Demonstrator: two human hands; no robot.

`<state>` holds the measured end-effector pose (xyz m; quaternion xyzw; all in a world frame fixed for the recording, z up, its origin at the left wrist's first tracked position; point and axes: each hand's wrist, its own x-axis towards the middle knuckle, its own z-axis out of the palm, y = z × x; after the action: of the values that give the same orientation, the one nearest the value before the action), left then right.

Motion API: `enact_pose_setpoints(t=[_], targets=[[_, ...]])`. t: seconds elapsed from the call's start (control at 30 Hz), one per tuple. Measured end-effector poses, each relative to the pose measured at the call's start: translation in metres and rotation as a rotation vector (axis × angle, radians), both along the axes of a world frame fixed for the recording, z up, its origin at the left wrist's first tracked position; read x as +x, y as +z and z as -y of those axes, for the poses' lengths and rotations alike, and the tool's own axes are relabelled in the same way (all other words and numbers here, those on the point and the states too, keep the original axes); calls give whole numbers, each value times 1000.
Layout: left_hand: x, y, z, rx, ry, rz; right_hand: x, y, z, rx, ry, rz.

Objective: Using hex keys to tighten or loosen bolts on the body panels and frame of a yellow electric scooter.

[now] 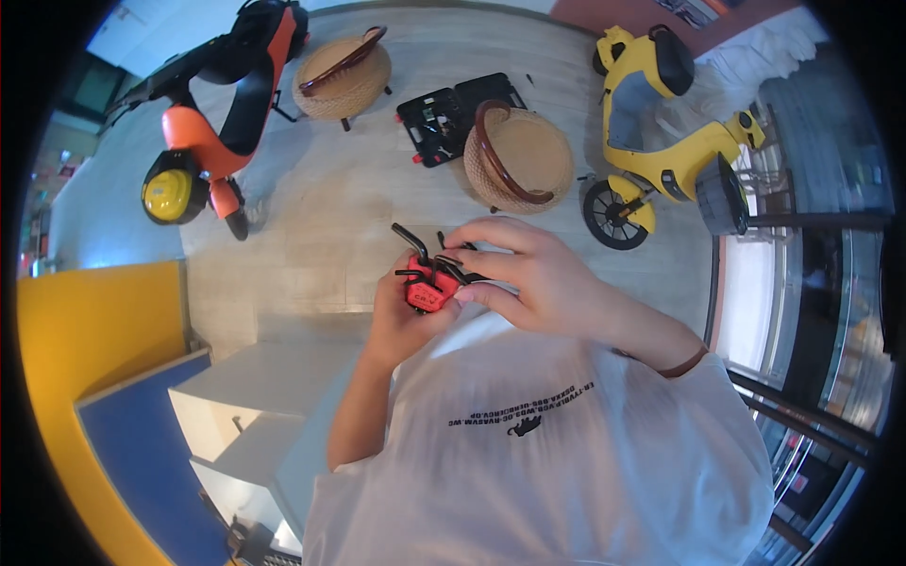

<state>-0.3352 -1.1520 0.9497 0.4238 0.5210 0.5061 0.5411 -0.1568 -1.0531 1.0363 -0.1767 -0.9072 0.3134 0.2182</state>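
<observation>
A red holder [429,296] with several black hex keys in it is in front of my chest. My left hand [396,325] is closed around the holder from the left and below. One long bent hex key [410,240] sticks up from it, away from me. My right hand [528,269] comes in from the right, its thumb and fingers curled at the black hex keys on the holder's right side. Those fingertips hide part of the keys, so which one they pinch is hard to make out.
An open black toolbox [439,123] lies on the floor ahead, beside a woven chair [524,160]. Another woven chair [344,80] stands farther left. An orange scooter [203,137] is at far left, a yellow scooter [651,132] at right. White cabinets [255,387] stand at near left.
</observation>
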Motion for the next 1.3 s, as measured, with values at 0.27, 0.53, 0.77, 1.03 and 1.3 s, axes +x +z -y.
enact_pose_setpoints(t=[0.27, 0.53, 0.77, 1.03, 1.3], targets=[[18, 0, -10, 165, 36, -45, 5, 7, 17, -230, -173, -79], [55, -6, -3, 89, 346, -549, 18, 3, 22, 133, -349, -87], [67, -20, -1, 242, 595, -300, 12, 10, 33, 115, -239, -34], [50, -10, 7, 194, 119, 62, 36, 22, -7, 386, 176, -43], [64, -5, 4, 198, 201, 58, 36, 7, 12, 445, 22, -101]])
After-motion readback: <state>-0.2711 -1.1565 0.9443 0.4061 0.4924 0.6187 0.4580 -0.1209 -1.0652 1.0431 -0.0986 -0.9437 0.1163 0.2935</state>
